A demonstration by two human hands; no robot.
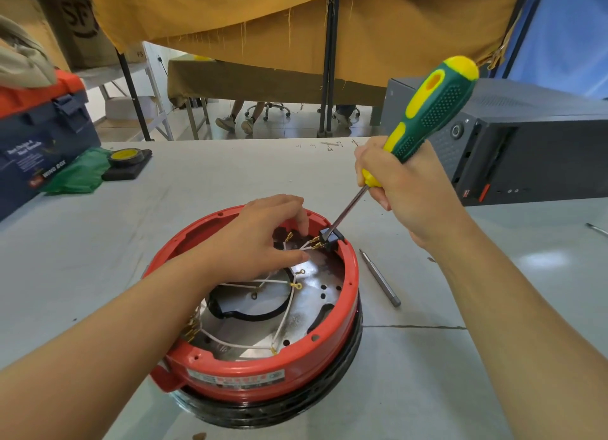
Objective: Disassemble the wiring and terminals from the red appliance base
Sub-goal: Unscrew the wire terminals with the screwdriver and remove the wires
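The round red appliance base [250, 378] lies open side up on the grey table, on a black ring. Inside it, white wires [285, 311] with brass terminals run over a shiny metal plate. A black connector block [331, 239] sits at the far rim with brass terminals plugged into it. My left hand [260, 239] reaches into the base and pinches the white wires next to that block. My right hand [406, 189] grips a green and yellow screwdriver [427, 110], whose tip rests on the block.
A loose metal screwdriver bit [380, 277] lies on the table right of the base. A black computer case [526, 143] stands at the right. At the left are a blue and orange toolbox [36, 137], a green cloth [79, 173] and a tape roll [126, 156].
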